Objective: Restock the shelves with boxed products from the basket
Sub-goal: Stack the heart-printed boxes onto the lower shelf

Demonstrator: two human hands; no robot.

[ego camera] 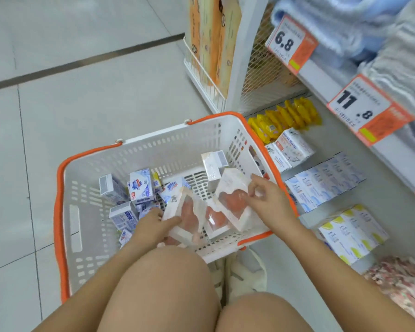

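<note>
Left hand (153, 226): gripping a white window box with a pink heart (186, 215), thumb lying over its upper edge, fingers going under it; box is tilting up inside the basket.
Right hand (267, 200): pinching the right edge of a second pink-heart window box (234, 200) between thumb and fingers; this box is leaning against the basket's right wall.
Between the hands: a third pink-heart box (216, 221) is lying low in the basket, touching both held boxes.
Basket (82, 188): white with orange rim, sitting on the tiled floor (82, 80) just beside the shelf; person is crouching over it, knees in the foreground.
Other contents: blue-and-white soap boxes (139, 188) are piling up in the left half; a tall white box (212, 165) is standing near the far wall.
Bottom shelf (381, 195): holding yellow packets (285, 118), goat-soap boxes (290, 147), blue-and-white boxes (324, 180) and yellow-and-white boxes (352, 233) in rows.
Shelf edge above: price tags (290, 41) reading 6.8 and 11.8.
</note>
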